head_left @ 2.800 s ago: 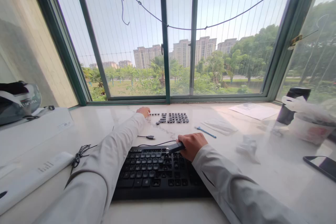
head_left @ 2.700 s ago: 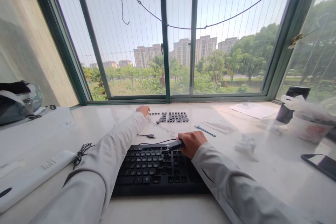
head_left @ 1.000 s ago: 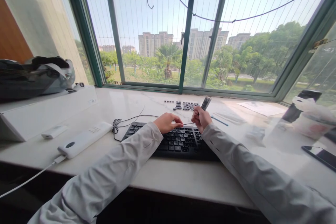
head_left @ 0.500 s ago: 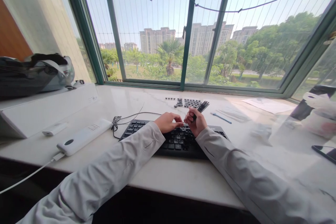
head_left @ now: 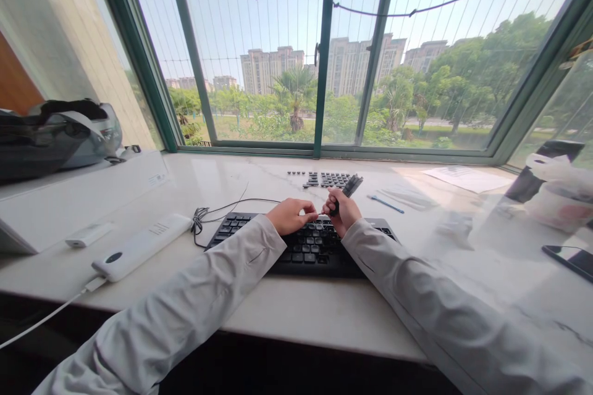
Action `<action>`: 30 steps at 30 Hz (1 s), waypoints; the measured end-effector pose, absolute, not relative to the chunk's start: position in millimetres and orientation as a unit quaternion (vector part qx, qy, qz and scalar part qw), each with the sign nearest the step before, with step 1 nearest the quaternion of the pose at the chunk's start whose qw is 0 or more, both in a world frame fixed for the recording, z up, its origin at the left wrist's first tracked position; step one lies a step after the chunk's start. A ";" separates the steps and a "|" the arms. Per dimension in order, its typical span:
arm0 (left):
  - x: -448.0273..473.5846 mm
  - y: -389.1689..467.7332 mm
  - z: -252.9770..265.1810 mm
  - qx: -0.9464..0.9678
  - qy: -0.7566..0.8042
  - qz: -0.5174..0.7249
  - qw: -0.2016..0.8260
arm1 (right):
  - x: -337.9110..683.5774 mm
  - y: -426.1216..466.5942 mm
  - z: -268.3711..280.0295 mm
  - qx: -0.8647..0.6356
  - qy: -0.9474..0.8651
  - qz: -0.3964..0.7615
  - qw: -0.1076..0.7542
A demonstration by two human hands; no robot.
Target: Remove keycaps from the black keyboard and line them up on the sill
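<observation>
Black keyboard (head_left: 301, 266): near the middle of the desk (head_left: 273, 311), set slightly back from its near edge; both arms reach over it.
Loose keys (head_left: 334, 179): ranked in small rows toward the far edge, just beyond the right fist. If that arm swings outward, I judge the knuckles could scatter them and lose their order.
Right sleeve (head_left: 412, 278): crosses the keyboard's right corner; leaning on it might drag the board askew.
Cord (head_left: 231, 204): trails left in a loop from behind the board; a snag there could tug everything.
Left grip (head_left: 291, 216): thumb and forefinger drawn nearly together above the keyboard; from here I cannot tell whether anything small is between them.
Right grip (head_left: 343, 212): curled firmly round a black tool (head_left: 354, 184), its end tilted up toward the far edge; fingertips just beside the left ones, and I cannot tell whether they touch.
</observation>
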State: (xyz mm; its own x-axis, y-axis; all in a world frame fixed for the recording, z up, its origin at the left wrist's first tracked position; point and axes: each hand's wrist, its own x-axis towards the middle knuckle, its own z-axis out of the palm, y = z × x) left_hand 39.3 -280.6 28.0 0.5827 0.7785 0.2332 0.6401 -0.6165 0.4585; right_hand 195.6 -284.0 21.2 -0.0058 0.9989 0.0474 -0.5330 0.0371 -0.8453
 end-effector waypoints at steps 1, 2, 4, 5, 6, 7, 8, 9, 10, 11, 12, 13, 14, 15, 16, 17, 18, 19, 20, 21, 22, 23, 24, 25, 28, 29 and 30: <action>39.3 -281.0 28.4 0.875 0.403 0.210 0.167 | 195.5 -284.5 21.4 -0.328 -0.357 0.610 0.627; 39.4 -281.5 29.0 0.876 0.401 0.209 0.169 | 195.5 -285.0 21.6 -0.328 -0.357 0.607 0.629; 39.6 -282.6 30.4 0.876 0.400 0.207 0.172 | 195.5 -286.2 21.9 -0.327 -0.357 0.606 0.631; 39.6 -283.1 31.0 0.876 0.400 0.206 0.173 | 195.5 -286.8 21.9 -0.327 -0.357 0.606 0.631; 39.6 -283.6 31.5 0.876 0.401 0.205 0.172 | 195.4 -287.4 21.9 -0.327 -0.358 0.605 0.631; 39.6 -283.9 31.9 0.877 0.400 0.203 0.171 | 195.4 -287.8 21.7 -0.328 -0.359 0.604 0.632; 39.5 -284.1 32.1 0.878 0.400 0.201 0.169 | 195.4 -288.2 21.5 -0.328 -0.361 0.601 0.633; 39.3 -284.2 32.2 0.879 0.399 0.200 0.167 | 195.4 -288.4 21.2 -0.327 -0.363 0.599 0.634; 39.1 -284.2 32.2 0.880 0.399 0.198 0.165 | 195.5 -288.6 20.9 -0.326 -0.365 0.598 0.635; 39.0 -284.2 32.2 0.880 0.400 0.197 0.163 | 195.5 -288.6 20.5 -0.326 -0.365 0.598 0.635; 38.8 -284.2 32.2 0.881 0.400 0.196 0.161 | 195.7 -288.6 20.1 -0.325 -0.365 0.600 0.633; 38.7 -284.2 32.4 0.881 0.401 0.195 0.160 | 195.8 -288.5 19.8 -0.325 -0.363 0.602 0.632; 38.6 -284.3 32.6 0.881 0.401 0.194 0.159 | 195.8 -288.4 19.5 -0.326 -0.362 0.603 0.632; 38.4 -284.5 33.0 0.881 0.402 0.192 0.159 | 195.6 -288.2 19.2 -0.328 -0.362 0.602 0.631; 38.3 -284.8 33.5 0.882 0.402 0.189 0.158 | 195.3 -288.1 19.0 -0.332 -0.363 0.601 0.630; 38.1 -285.0 34.1 0.882 0.402 0.186 0.158 | 194.7 -288.0 18.8 -0.337 -0.366 0.598 0.629; 37.8 -285.2 34.6 0.883 0.403 0.183 0.157 | 193.8 -288.0 18.7 -0.343 -0.370 0.593 0.627; 37.5 -285.3 35.0 0.884 0.403 0.179 0.158 | 192.6 -288.0 18.5 -0.349 -0.373 0.587 0.628; 37.2 -285.3 35.3 0.884 0.403 0.175 0.158 | 191.3 -288.2 18.4 -0.353 -0.375 0.581 0.630; 36.8 -285.2 35.5 0.885 0.402 0.172 0.158 | 189.9 -288.5 18.3 -0.356 -0.374 0.574 0.635; 36.4 -285.0 35.6 0.886 0.401 0.169 0.159 | 188.5 -289.0 18.1 -0.359 -0.373 0.568 0.640; 36.0 -284.7 35.6 0.888 0.398 0.168 0.160 | 187.2 -289.5 17.9 -0.361 -0.373 0.564 0.642; 35.7 -284.5 35.6 0.889 0.396 0.166 0.161 | 186.1 -290.0 17.6 -0.366 -0.374 0.559 0.643; 35.4 -284.2 35.6 0.890 0.395 0.163 0.161 | 185.1 -290.5 17.3 -0.370 -0.379 0.554 0.642; 34.6 -283.9 36.1 0.891 0.399 0.154 0.156 | 183.6 -290.8 15.4 -0.383 -0.402 0.532 0.640; 34.4 -283.9 36.4 0.891 0.400 0.152 0.153 | 183.4 -290.3 14.4 -0.386 -0.409 0.523 0.640; 34.1 -283.9 36.8 0.891 0.402 0.150 0.151 | 183.4 -289.5 13.2 -0.390 -0.417 0.516 0.639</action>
State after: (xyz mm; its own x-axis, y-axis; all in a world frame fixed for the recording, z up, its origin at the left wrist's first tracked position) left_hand 34.1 -283.9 36.8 0.6323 0.7610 0.1452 0.6703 -0.6314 0.3900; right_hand 183.4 -289.5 13.2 0.1210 0.9840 0.1309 -0.3342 0.1645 -0.9280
